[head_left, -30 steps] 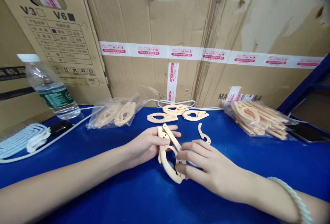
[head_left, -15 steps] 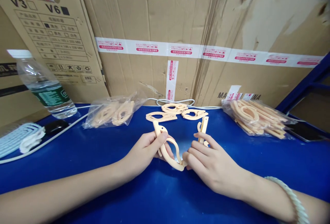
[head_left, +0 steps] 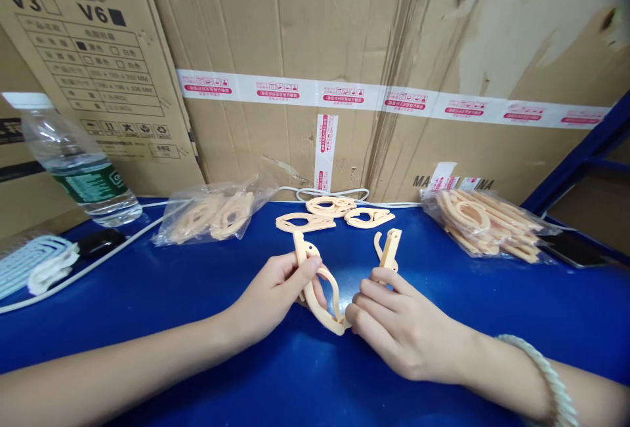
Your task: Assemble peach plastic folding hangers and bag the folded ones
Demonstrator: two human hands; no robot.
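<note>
A pale beige plastic folding hanger (head_left: 319,305) is held between my two hands above the blue table. My left hand (head_left: 275,292) is closed on its curved left side, thumb on top near the upper end. My right hand (head_left: 406,325) has its fingers curled round a straight beige arm (head_left: 390,250) that sticks up above them, with a small hook (head_left: 377,243) beside it. The right fingertips also touch the lower tip of the left-hand part. Whether both parts join there is hidden by the fingers.
Folded beige hangers (head_left: 305,222) lie behind the hands. Bagged hangers sit at the left (head_left: 211,217) and right (head_left: 485,223), the right bag beside a dark phone (head_left: 573,250). A water bottle (head_left: 93,184), white cable (head_left: 98,266) and cardboard boxes (head_left: 275,145) stand around the table.
My right fingers have slid down the straight arm, so more of it and the hook shows. The lower tip of the hanger has dropped slightly. The whole view has shifted a little.
</note>
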